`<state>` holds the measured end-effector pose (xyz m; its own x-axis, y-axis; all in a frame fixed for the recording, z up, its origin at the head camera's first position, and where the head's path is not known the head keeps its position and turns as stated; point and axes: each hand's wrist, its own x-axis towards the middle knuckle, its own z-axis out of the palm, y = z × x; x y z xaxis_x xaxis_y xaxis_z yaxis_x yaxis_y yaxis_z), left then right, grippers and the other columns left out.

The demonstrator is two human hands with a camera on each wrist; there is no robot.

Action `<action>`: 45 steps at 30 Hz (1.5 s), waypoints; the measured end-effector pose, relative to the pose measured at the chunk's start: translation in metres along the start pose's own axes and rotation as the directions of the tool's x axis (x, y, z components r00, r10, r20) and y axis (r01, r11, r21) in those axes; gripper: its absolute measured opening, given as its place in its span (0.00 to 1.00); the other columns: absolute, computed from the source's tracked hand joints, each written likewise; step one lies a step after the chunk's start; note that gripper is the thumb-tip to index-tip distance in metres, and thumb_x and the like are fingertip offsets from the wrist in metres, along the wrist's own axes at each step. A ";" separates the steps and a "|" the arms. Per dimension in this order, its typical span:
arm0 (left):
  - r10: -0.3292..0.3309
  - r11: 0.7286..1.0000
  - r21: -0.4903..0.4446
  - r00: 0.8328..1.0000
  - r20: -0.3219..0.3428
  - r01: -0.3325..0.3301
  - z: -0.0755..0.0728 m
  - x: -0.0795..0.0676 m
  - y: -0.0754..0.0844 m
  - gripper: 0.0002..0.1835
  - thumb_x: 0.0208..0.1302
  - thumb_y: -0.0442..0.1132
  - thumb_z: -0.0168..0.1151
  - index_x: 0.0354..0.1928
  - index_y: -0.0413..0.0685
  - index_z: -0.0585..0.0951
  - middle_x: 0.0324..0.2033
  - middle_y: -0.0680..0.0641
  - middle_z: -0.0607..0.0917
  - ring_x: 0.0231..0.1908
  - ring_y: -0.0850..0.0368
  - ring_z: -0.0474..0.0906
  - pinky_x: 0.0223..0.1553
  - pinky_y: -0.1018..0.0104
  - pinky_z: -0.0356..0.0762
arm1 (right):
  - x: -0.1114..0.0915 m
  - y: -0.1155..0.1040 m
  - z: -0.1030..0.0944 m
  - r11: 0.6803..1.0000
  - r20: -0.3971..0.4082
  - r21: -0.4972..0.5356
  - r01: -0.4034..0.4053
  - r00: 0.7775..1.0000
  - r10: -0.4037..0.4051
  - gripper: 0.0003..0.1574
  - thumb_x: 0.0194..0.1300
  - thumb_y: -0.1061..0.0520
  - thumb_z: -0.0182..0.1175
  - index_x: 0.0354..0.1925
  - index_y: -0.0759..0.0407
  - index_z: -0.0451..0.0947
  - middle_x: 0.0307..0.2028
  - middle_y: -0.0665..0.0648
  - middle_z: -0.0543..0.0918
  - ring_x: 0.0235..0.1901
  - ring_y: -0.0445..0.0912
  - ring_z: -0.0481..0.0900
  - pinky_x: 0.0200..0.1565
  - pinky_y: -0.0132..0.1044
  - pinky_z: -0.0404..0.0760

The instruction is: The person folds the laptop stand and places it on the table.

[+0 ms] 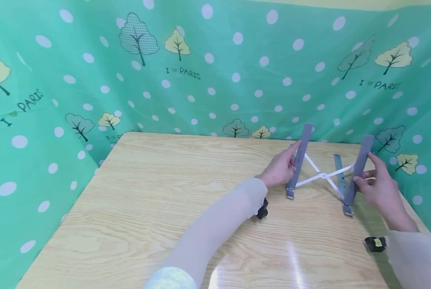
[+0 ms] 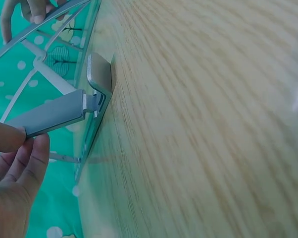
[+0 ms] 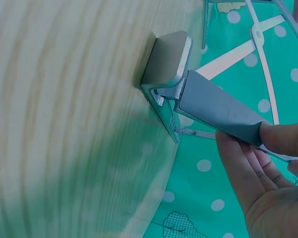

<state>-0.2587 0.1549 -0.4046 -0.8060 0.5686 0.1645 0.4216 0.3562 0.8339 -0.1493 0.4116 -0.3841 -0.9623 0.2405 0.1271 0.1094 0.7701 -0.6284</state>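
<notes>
A folding laptop stand (image 1: 323, 176) stands opened on the wooden table at the right, its two grey arms tilted up and joined by silver crossed bars. With thumb and fingers my left hand (image 1: 281, 166) grips its left arm (image 1: 299, 158); the left wrist view has the thumb on top and fingers beneath. Similarly my right hand (image 1: 381, 188) pinches the right arm (image 1: 359, 170) between thumb and fingers, also seen in the right wrist view around the grey arm (image 3: 216, 106). Small lipped feet, such as the front hook (image 2: 100, 74), rest on the table.
The wooden table (image 1: 146, 192) spreads out to the left and in front of the stand. Behind it and along both sides hangs a green dotted cloth (image 1: 215, 92) printed with trees. A black wrist device (image 1: 375, 243) sits at the right cuff.
</notes>
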 end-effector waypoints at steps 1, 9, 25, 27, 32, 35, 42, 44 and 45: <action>0.001 1.000 0.001 1.000 0.002 -0.001 -0.001 0.000 -0.001 0.55 0.57 0.21 0.58 0.74 0.74 0.43 0.33 0.53 0.75 0.33 0.62 0.74 0.31 0.80 0.76 | 0.000 -0.001 0.001 1.000 -0.003 -0.001 0.006 1.000 -0.006 0.52 0.70 0.59 0.53 0.76 0.44 0.31 0.44 0.70 0.73 0.45 0.67 0.75 0.24 0.30 0.79; 0.001 1.000 0.003 1.000 0.004 -0.001 -0.008 -0.005 -0.004 0.55 0.57 0.21 0.58 0.74 0.73 0.42 0.34 0.53 0.75 0.35 0.61 0.75 0.32 0.80 0.76 | 0.004 -0.007 0.005 0.997 -0.031 -0.030 0.065 0.997 -0.066 0.53 0.68 0.64 0.55 0.76 0.40 0.35 0.40 0.66 0.73 0.31 0.48 0.78 0.25 0.31 0.80; -0.012 1.000 -0.008 0.999 -0.039 0.012 -0.025 -0.018 -0.014 0.56 0.57 0.21 0.59 0.73 0.78 0.41 0.33 0.53 0.75 0.33 0.63 0.73 0.32 0.79 0.77 | 0.006 -0.023 0.021 0.997 0.020 0.028 0.066 0.998 -0.066 0.49 0.70 0.63 0.52 0.76 0.49 0.33 0.44 0.68 0.72 0.45 0.66 0.76 0.29 0.31 0.81; -0.022 1.000 -0.015 0.999 -0.045 0.021 -0.028 -0.019 -0.015 0.57 0.56 0.21 0.59 0.73 0.79 0.41 0.33 0.53 0.75 0.32 0.62 0.73 0.32 0.78 0.77 | 0.007 -0.025 0.023 0.997 0.017 0.026 0.073 0.997 -0.073 0.50 0.70 0.64 0.52 0.76 0.50 0.34 0.44 0.69 0.72 0.45 0.66 0.76 0.28 0.30 0.80; -0.040 0.999 -0.032 0.998 -0.050 0.038 -0.032 -0.022 -0.017 0.56 0.56 0.20 0.58 0.73 0.78 0.42 0.34 0.53 0.75 0.33 0.62 0.73 0.32 0.78 0.77 | 0.007 -0.030 0.027 0.997 0.012 0.014 0.082 0.997 -0.082 0.49 0.70 0.63 0.52 0.76 0.51 0.34 0.44 0.69 0.72 0.44 0.65 0.76 0.26 0.28 0.78; -0.049 0.998 -0.028 0.997 -0.052 0.047 -0.034 -0.025 -0.017 0.56 0.57 0.20 0.58 0.73 0.79 0.42 0.34 0.53 0.75 0.33 0.62 0.73 0.32 0.78 0.77 | 0.008 -0.032 0.029 0.996 0.011 0.010 0.085 0.996 -0.085 0.49 0.70 0.63 0.52 0.76 0.50 0.34 0.44 0.69 0.72 0.44 0.65 0.76 0.26 0.28 0.77; -0.066 0.997 -0.036 0.996 -0.055 0.064 -0.040 -0.030 -0.018 0.56 0.56 0.21 0.60 0.74 0.77 0.43 0.35 0.52 0.75 0.31 0.62 0.73 0.31 0.77 0.77 | 0.008 -0.038 0.033 0.994 0.015 0.021 0.107 0.994 -0.107 0.49 0.70 0.63 0.52 0.76 0.50 0.34 0.43 0.69 0.72 0.43 0.65 0.77 0.26 0.31 0.78; -0.064 0.998 -0.033 0.996 -0.058 0.063 -0.042 -0.031 -0.020 0.56 0.56 0.21 0.60 0.74 0.76 0.44 0.35 0.52 0.75 0.31 0.62 0.73 0.32 0.77 0.77 | 0.008 -0.040 0.034 0.994 0.015 0.018 0.112 0.994 -0.112 0.48 0.70 0.63 0.52 0.76 0.51 0.35 0.43 0.68 0.72 0.43 0.64 0.77 0.26 0.31 0.78; -0.061 0.998 -0.032 0.996 -0.060 0.060 -0.043 -0.032 -0.021 0.55 0.56 0.21 0.60 0.74 0.75 0.44 0.35 0.52 0.75 0.31 0.62 0.73 0.32 0.77 0.77 | 0.008 -0.041 0.035 0.993 0.014 0.019 0.114 0.993 -0.115 0.48 0.70 0.63 0.52 0.76 0.51 0.35 0.43 0.68 0.72 0.42 0.64 0.77 0.26 0.31 0.78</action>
<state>-0.2600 0.0976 -0.4046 -0.8539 0.4999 0.1444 0.3594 0.3658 0.8585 -0.1702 0.3612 -0.3839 -0.9719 0.1421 0.1875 -0.0062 0.7813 -0.6241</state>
